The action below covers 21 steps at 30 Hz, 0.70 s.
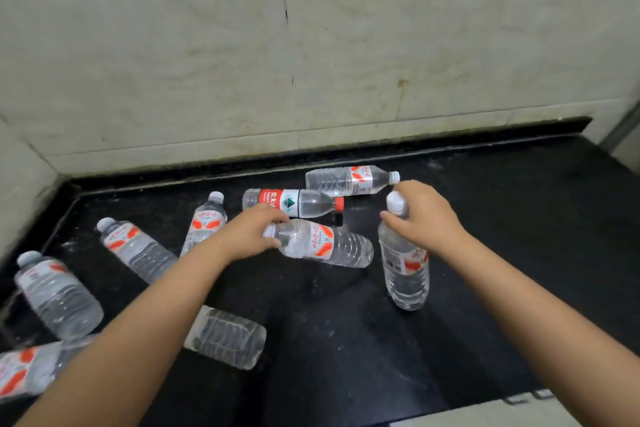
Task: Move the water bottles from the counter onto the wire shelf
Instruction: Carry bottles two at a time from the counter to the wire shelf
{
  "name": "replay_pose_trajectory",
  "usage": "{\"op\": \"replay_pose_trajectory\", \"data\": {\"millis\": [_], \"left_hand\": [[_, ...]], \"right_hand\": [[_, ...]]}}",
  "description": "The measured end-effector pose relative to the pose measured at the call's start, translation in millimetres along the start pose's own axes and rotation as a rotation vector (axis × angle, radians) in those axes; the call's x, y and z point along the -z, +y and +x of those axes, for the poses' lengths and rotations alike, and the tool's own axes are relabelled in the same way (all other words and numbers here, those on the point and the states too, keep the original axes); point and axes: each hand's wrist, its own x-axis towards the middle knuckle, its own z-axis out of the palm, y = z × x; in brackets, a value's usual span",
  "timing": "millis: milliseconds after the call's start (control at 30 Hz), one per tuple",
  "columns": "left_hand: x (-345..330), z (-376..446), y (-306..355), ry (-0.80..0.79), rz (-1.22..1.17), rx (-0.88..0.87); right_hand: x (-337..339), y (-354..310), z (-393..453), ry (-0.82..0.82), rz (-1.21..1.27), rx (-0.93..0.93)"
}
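Black polished stone bench (485, 253), set into a corner of pale, stained tiled wall (311, 62); nine clear plastic water bottles on or above it.

Left hand (249, 232): grip curled round the neck end of a clear ribbed bottle with a white-and-orange label (325, 243), which lies on its side, cap toward the hand, base pointing right.

Right hand (424, 215): grip wrapped round the shoulder of an upright clear bottle with a white cap and orange-marked label (405, 267), its base on or just above the bench; which of the two cannot be told.

Back row: a lying white-capped bottle (349, 179) near the wall, cap to the right, just beside the right hand; in front of it a lying clear bottle with a red label and red cap (291, 202), partly behind the left hand.

Left group: a tilted bottle with white cap and orange label (206, 222) just beside the left wrist; a slanted bottle (135, 246) further left; a larger-looking bottle (57, 295) near the left edge; a blurred, orange-labelled bottle (24, 371) at the lower left corner.

Under the left forearm: a lying ribbed bottle (228, 338), its upper half hidden by the arm.
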Motion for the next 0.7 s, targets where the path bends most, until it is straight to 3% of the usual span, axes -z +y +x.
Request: {"op": "replay_pose_trajectory", "data": {"millis": [167, 267, 367, 500, 700], "left_hand": [[5, -2, 58, 0.237, -0.222, -0.182], [0, 5, 93, 0.217, -0.277, -0.253], [-12, 15, 115, 0.179, -0.130, -0.335], [-14, 25, 133, 0.232, 0.178, -0.306], [-6, 33, 143, 0.257, 0.115, -0.274]], "right_hand": [[12, 9, -32, 0.009, -0.073, -0.140], [16, 10, -47, -0.005, -0.061, -0.159], [20, 12, -56, -0.054, -0.081, -0.163], [20, 17, -64, -0.043, -0.083, -0.193], [27, 27, -75, 0.021, -0.023, -0.256]]}}
